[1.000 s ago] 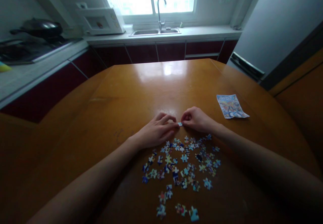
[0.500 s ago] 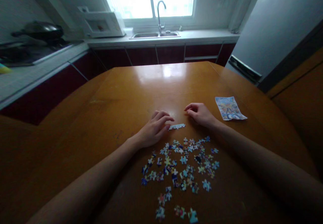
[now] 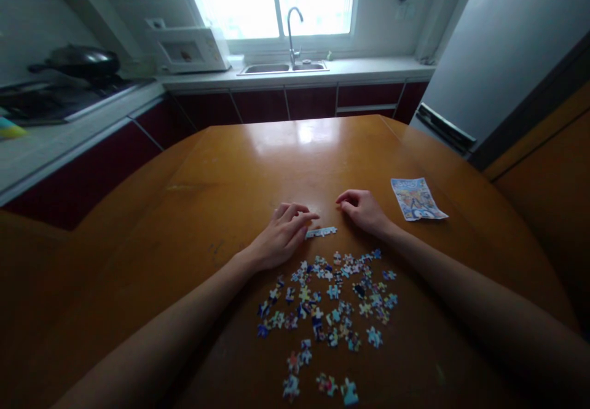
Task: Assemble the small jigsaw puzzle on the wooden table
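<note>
A short strip of joined jigsaw pieces [image 3: 322,232] lies on the wooden table, pale along its length. My left hand [image 3: 286,234] rests at the strip's left end with its fingers stretched out, the thumb by the strip and partly covering that end. To the right and slightly farther off, my right hand [image 3: 362,209] sits apart from the strip. Its fingers are loosely bent, thumb and forefinger tips a little apart, with nothing visible between them. Nearer to me, many loose jigsaw pieces [image 3: 332,292] are scattered between my forearms.
A creased picture sheet [image 3: 417,200] lies on the table [image 3: 276,169] beyond my right hand. Behind the table run a counter with a sink [image 3: 265,69] and a microwave [image 3: 188,49]. A fridge [image 3: 488,46] stands at the right, a pan [image 3: 83,61] on the stove at the left.
Both hands were together at the strip, hiding most of it. My right hand has drawn away to the right and the left has shifted slightly left, uncovering the strip.
</note>
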Motion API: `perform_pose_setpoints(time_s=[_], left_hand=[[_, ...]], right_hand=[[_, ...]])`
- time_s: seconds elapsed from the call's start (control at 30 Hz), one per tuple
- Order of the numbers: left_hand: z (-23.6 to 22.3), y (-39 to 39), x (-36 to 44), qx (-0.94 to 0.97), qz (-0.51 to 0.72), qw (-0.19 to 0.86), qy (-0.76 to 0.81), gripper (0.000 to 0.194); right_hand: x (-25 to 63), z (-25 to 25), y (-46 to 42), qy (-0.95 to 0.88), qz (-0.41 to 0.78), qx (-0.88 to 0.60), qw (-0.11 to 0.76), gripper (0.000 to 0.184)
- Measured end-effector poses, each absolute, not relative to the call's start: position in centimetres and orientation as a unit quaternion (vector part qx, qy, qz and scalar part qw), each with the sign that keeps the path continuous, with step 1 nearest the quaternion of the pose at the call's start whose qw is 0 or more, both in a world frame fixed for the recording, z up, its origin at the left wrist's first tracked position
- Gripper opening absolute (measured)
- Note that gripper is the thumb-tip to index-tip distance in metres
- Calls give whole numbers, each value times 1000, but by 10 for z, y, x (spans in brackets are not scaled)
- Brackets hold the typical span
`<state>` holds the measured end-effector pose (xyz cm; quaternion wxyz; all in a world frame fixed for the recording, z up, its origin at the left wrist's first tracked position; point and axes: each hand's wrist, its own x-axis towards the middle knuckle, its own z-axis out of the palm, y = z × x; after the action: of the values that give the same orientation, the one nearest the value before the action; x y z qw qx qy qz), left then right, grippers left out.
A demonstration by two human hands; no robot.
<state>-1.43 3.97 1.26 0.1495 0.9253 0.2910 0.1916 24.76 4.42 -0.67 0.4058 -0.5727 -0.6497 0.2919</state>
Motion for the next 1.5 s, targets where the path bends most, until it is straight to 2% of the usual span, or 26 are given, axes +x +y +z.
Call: perform_pose_setpoints(time_s=[0.37,0.8,1.07,1.3,1.5], left_hand=[[19,34,-12,960,91,96,246,37],[19,33,-8,962,70,93,246,40],[16,37,-10,944,131,137,269,50],[12,43,-12,896,281,179,294,36],[8,46,-14,898,285,183,282,26]], right_hand=[[247,-9,45,-645,294,-575,407,14],[246,-7,45,-651,281,-580,402,14],[248,-11,47,-647,292,-575,408,14],[248,-9,46,-647,294,-577,403,14],[247,-9,46,-648,294,-575,404,15]])
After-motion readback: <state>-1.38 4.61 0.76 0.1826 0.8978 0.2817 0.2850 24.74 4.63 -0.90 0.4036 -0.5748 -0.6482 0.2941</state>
